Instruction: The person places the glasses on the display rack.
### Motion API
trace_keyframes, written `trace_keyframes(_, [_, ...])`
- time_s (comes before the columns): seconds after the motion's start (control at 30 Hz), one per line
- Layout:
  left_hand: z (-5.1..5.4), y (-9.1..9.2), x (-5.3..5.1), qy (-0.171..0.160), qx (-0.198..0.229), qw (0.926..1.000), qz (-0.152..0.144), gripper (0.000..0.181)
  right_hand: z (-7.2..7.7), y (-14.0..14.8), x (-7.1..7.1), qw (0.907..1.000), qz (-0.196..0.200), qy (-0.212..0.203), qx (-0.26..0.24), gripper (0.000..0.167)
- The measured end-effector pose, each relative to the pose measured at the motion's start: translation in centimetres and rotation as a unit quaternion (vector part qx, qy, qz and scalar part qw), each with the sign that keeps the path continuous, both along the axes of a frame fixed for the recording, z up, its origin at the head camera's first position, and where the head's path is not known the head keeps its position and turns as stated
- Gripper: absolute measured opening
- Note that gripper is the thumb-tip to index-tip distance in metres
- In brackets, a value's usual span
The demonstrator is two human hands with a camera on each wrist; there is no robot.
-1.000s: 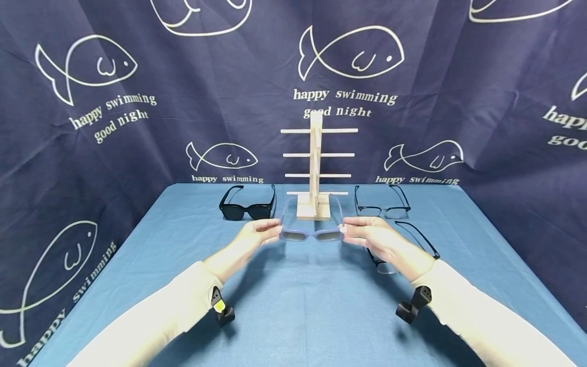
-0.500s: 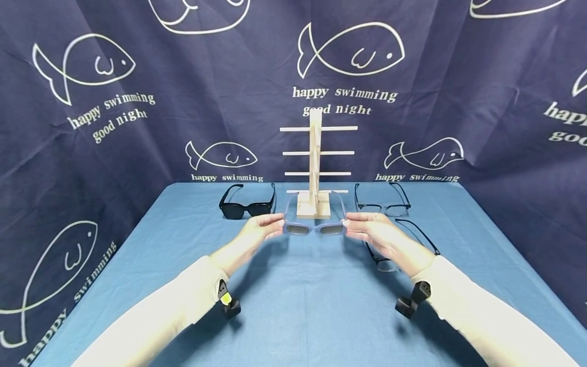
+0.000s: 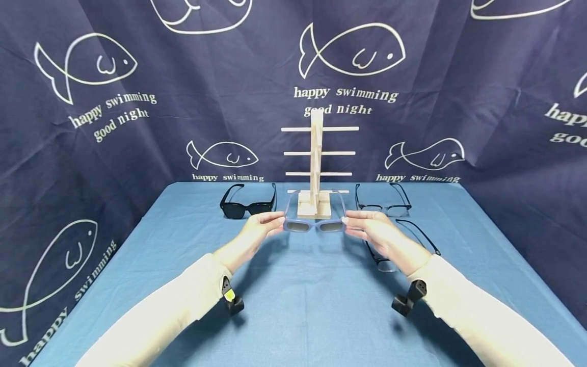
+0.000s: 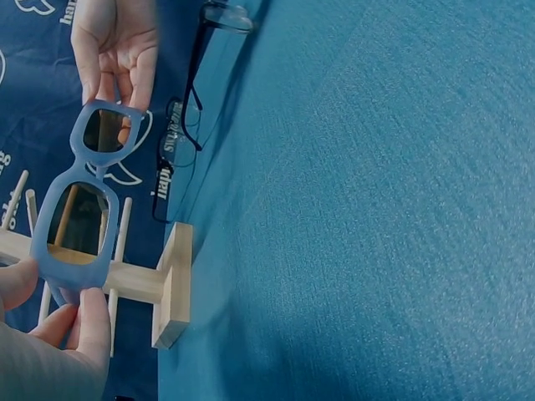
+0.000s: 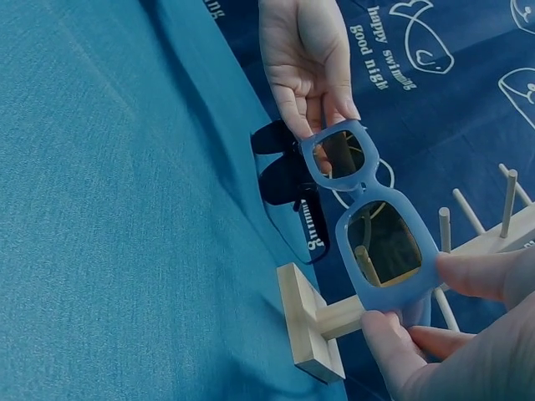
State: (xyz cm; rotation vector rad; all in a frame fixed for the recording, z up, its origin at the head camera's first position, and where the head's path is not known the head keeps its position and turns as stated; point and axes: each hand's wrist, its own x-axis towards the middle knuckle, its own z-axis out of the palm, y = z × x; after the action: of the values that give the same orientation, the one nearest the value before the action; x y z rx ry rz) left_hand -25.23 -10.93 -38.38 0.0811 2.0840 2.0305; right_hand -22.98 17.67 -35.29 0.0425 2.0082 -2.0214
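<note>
Blue-framed sunglasses [image 3: 314,225] with dark lenses are held up in front of the wooden rack [image 3: 316,163], temples pointing toward it. My left hand [image 3: 254,233] pinches the frame's left end and my right hand [image 3: 379,235] pinches its right end. In the left wrist view the frame [image 4: 75,171] spans between both hands, thumb and fingers at each outer edge. The right wrist view shows the same blue frame [image 5: 362,188] with the rack's base [image 5: 306,322] behind. No glasses hang on the rack's bars.
Black sunglasses [image 3: 248,209] lie left of the rack. Clear glasses with dark frames [image 3: 384,208] lie to its right, and another pair [image 3: 383,262] is partly hidden behind my right hand. A dark fish-print curtain [image 3: 220,102] rises behind the blue cloth [image 3: 284,316].
Both hands have moved the blue sunglasses slightly up and away, nearer the rack, compared with a second ago. Over the last half second they shifted only a little. The grip is the same.
</note>
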Motion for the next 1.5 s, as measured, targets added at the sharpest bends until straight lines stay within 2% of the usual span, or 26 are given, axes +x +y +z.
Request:
trace_keyframes(0.37, [0.0, 0.4, -0.2, 0.002, 0.007, 0.9994, 0.033, 0.038, -0.2, -0.2, -0.5, 0.9993, -0.021, 0.01, 0.03, 0.054])
trace_keyframes(0.63, [0.3, 0.8, -0.3, 0.008, 0.002, 0.9988, 0.049, 0.036, -0.2, -0.2, -0.7, 0.9984, -0.031, -0.002, 0.048, 0.056])
trace_keyframes(1.0, [0.0, 1.3, -0.9, 0.003, 0.0, 0.9972, 0.074, 0.033, -0.6, -0.1, -1.4, 0.9981, -0.04, 0.0, 0.046, 0.055])
trace_keyframes(1.17, [-0.1, 1.6, -1.2, 0.006, -0.008, 0.9961, 0.088, 0.032, -0.6, -0.2, -1.6, 0.9985, -0.047, -0.004, 0.028, 0.055])
trace_keyframes(1.5, [0.4, 2.1, -1.9, 0.004, -0.015, 0.9951, 0.098, 0.033, -1.0, -0.1, -2.6, 0.9979, -0.063, -0.006, 0.013, 0.054])
